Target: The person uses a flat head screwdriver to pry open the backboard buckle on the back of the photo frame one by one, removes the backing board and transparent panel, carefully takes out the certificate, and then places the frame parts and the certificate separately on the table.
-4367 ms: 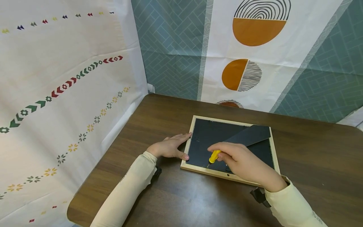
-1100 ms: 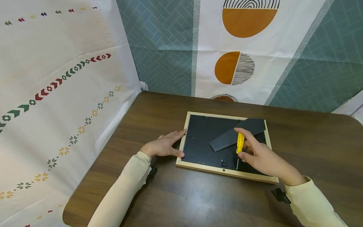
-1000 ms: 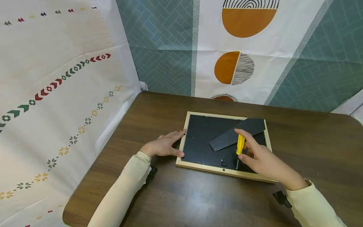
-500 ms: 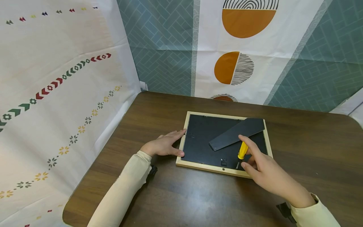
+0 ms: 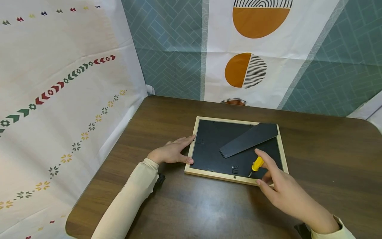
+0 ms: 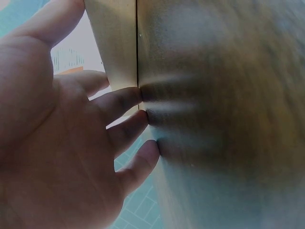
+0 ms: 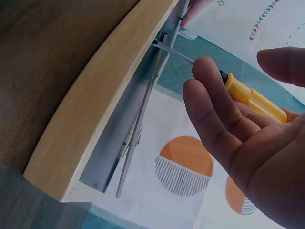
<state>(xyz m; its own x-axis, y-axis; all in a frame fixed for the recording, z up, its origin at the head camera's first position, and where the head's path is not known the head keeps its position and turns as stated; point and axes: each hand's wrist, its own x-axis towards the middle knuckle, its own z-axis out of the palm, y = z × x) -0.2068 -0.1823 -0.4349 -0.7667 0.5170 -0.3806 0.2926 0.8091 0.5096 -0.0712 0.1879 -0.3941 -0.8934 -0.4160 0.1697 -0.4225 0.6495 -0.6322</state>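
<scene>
A picture frame lies face down, its pale wooden rim [image 5: 209,174] around a black backing board [image 5: 209,139]. Across the board runs a dark easel stand [image 5: 249,140], slanting. My left hand [image 5: 171,153] rests at the frame's left side with fingers spread; its fingertips touch the wood and tabletop in the left wrist view. My right hand [image 5: 286,189] holds a yellow-handled screwdriver [image 5: 257,164] between curled fingers. In the right wrist view, the screwdriver's shaft reaches the inner edge of the near rim [image 7: 102,81], and the thumb stands apart from the handle [image 7: 257,102].
The brown wooden table [image 5: 179,205] carries the frame. Behind it hangs a patterned teal and white cloth [image 5: 173,59], and a white printed cloth [image 5: 68,109] hangs at the left. A small black hanger [image 5: 235,169] sits on the backing near the front rim.
The screwdriver has moved rightward along the front rim since the earliest frame. In the last second its handle has tilted lower, and my right hand has dropped toward me. My left hand stays put.
</scene>
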